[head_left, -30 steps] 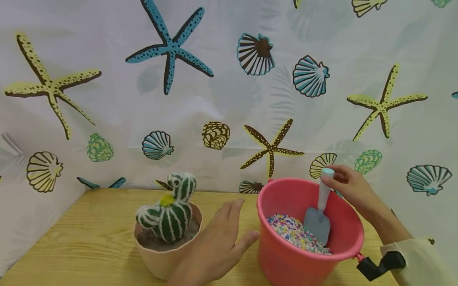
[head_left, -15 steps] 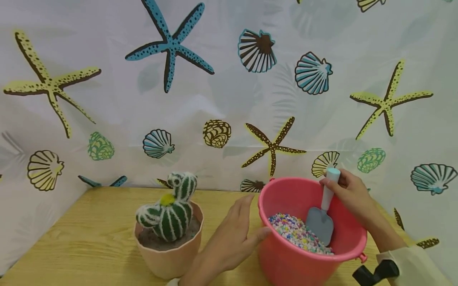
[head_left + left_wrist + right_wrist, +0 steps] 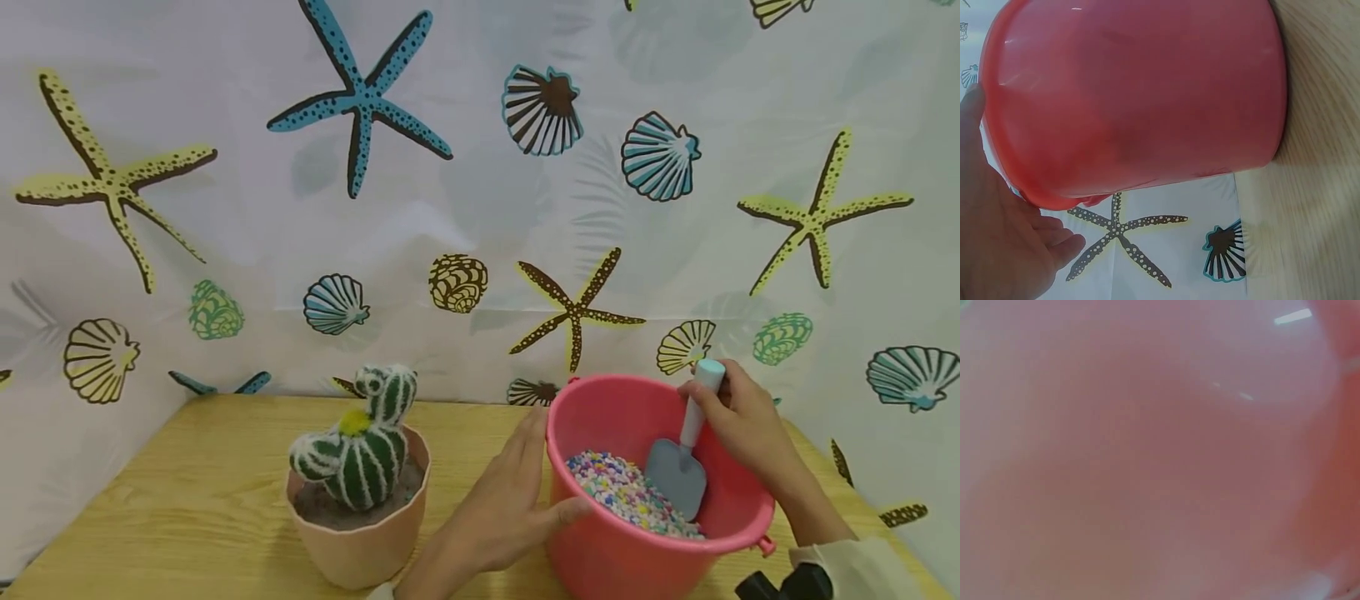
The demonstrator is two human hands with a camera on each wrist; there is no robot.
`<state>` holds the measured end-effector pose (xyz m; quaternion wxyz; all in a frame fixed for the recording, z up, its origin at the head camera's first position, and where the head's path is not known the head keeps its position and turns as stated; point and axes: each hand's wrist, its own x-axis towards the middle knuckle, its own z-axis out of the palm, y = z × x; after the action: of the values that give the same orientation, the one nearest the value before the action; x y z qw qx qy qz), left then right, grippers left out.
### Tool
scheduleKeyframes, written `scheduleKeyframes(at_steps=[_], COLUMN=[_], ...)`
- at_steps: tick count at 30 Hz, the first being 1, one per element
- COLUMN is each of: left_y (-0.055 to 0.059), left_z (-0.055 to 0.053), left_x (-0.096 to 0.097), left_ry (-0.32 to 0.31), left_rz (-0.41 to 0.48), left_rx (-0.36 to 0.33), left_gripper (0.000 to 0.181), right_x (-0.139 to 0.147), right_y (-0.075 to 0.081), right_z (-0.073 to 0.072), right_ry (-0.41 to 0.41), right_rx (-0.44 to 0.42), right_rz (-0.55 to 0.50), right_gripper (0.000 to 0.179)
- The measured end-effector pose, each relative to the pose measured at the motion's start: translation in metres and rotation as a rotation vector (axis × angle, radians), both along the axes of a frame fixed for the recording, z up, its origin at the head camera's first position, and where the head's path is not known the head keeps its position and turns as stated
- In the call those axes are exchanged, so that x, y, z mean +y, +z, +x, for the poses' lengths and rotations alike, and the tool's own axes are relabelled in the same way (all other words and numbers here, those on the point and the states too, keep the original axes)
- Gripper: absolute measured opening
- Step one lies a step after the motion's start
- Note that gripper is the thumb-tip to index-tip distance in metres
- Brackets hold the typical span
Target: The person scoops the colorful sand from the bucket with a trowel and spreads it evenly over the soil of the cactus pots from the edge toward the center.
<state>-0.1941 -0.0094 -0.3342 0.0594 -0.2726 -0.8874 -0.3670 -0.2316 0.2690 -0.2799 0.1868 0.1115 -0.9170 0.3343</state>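
A pink bucket (image 3: 600,575) stands right of centre in the head view, holding a bed of small multicoloured beads (image 3: 618,492). My right hand (image 3: 753,417) reaches over its right rim and pinches the pale handle of a small garden trowel (image 3: 678,479) between thumb and fingers. The trowel's grey blade rests down against the beads, handle upward. My left hand (image 3: 502,500) is at the bucket's left side, fingers fairly straight and thumb on the rim. In the left wrist view, the thumb (image 3: 972,109) lies at the rim. Blurred pink fills the right wrist view.
A peach pot (image 3: 356,550) with a fuzzy green cactus (image 3: 367,467) and a yellow flower stands left of my left hand. The wooden table (image 3: 172,517) meets a white curtain (image 3: 465,200) printed with starfish and shells. A black strap piece (image 3: 795,583) sits by my right sleeve.
My left hand has moved right, from beside the pot to the bucket's rim. The trowel's handle has tilted slightly rightward along with my right hand.
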Motion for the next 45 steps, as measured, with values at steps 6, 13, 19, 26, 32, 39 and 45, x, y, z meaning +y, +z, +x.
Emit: scheduleKeyframes(at_steps=[6, 13, 19, 26, 32, 39, 45], left_y=[0.0, 0.0, 0.0, 0.003, 0.005, 0.003, 0.004], left_z=[0.001, -0.001, 0.0, 0.002, 0.003, 0.003, 0.003], left_x=[0.004, 0.004, 0.003, 0.002, 0.003, 0.004, 0.005], left_ry=[-0.009, -0.03, -0.041, -0.031, -0.035, -0.035, -0.041], left_rz=[0.006, 0.074, 0.109, 0.089, 0.082, 0.084, 0.088], left_rx=[0.0, -0.05, -0.056, -0.057, -0.09, -0.11, -0.107], left_gripper=[0.101, 0.1, 0.099, 0.098, 0.1, 0.099, 0.1], right_x=[0.002, 0.001, -0.005, -0.01, -0.012, -0.016, -0.013], right_y=[0.001, 0.003, 0.008, 0.006, 0.002, 0.005, 0.007], right_z=[0.002, 0.002, -0.003, -0.004, 0.0, 0.004, 0.002], right_ry=[-0.039, -0.047, -0.019, 0.086, 0.034, -0.02, -0.014], right_rx=[0.01, 0.018, 0.064, 0.186, 0.172, 0.089, 0.036], right_rz=[0.032, 0.018, -0.044, -0.127, -0.034, 0.036, 0.045], right_gripper=[0.036, 0.037, 0.035, 0.026, 0.026, 0.032, 0.029])
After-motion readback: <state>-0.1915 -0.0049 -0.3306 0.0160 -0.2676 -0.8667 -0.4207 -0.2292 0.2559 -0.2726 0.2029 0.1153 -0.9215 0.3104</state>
